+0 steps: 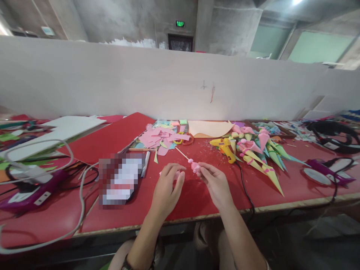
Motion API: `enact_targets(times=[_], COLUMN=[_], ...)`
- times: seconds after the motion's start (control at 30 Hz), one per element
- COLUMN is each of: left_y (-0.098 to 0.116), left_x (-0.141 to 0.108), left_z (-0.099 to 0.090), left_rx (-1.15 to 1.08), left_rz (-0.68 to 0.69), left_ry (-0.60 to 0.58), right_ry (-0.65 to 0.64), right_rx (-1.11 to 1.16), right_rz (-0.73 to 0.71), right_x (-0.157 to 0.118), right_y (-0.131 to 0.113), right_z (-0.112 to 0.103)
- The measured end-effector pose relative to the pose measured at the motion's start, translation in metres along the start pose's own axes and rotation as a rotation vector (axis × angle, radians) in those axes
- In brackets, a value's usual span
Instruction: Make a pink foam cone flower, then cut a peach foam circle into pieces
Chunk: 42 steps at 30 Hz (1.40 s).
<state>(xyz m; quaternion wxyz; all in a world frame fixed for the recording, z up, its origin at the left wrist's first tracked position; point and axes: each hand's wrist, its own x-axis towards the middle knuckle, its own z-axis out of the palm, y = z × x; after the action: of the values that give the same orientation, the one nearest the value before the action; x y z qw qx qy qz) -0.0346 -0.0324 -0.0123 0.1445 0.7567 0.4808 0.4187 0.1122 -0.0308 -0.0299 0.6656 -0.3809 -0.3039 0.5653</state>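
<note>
In the head view, my right hand (216, 183) pinches a small pink figure (194, 167) of rounded pieces between thumb and fingers. A thin pale stick (182, 153) points up and left from the figure's top. My left hand (168, 185) is just left of it, fingers curved and thumb apart, not touching the figure. Some pink material (176, 174) shows behind the left hand's fingers; whether it touches them is unclear. A yellow glue gun (223, 148) lies to the right of the figure, its black cord running toward the table's front edge.
Pink paper pieces (160, 137) and orange-handled scissors (188, 139) lie at the back. Paper cones (271, 174) are piled at right. A blurred-out phone (122, 182) and purple power strip (42, 193) are at left. A white partition (126, 82) stands behind the red table (191, 204).
</note>
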Motion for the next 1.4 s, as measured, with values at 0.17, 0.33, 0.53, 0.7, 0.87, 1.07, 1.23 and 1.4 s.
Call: enact_targets(times=[0.17,0.33,0.53,0.7,0.87,1.07,1.23,1.4], left_y=[0.0001,0.0003,0.0002,0.0000,-0.0001,0.0009,0.0017,0.0021], left_x=[-0.0003,-0.0006,-0.0001,0.0003,-0.0009,-0.0004,-0.0004,-0.0002], left_z=[-0.0003,0.0002,0.0006,0.0007,0.0001,0.0001,-0.0007,-0.0012], left_rx=[0.004,0.011,0.011,0.011,0.012,0.013,0.007,-0.053], left_rz=[0.004,0.003,0.002,0.003,0.002,-0.001,-0.010,-0.014], left_ry=[-0.004,-0.011,-0.023,-0.034,-0.035,-0.041,-0.037,-0.024], right_ry=[-0.028,0.021,0.011,0.041,0.039,0.005,0.034,0.023], right_rx=[0.024,-0.098,-0.087,-0.157,-0.164,-0.098,-0.147,-0.048], right_rz=[0.004,-0.060,-0.070,-0.110,-0.101,-0.084,-0.107,-0.106], right_x=[-0.0015,0.0001,0.0015,-0.0006,-0.0001,-0.0019,-0.0015,-0.0014], right_y=[-0.0001,0.0030,0.0052,0.0035,0.0038,0.0024,0.0015,0.0007], right_z=[0.0017,-0.0015,-0.0009,-0.0002,0.0005,0.0005,0.0008,0.0024])
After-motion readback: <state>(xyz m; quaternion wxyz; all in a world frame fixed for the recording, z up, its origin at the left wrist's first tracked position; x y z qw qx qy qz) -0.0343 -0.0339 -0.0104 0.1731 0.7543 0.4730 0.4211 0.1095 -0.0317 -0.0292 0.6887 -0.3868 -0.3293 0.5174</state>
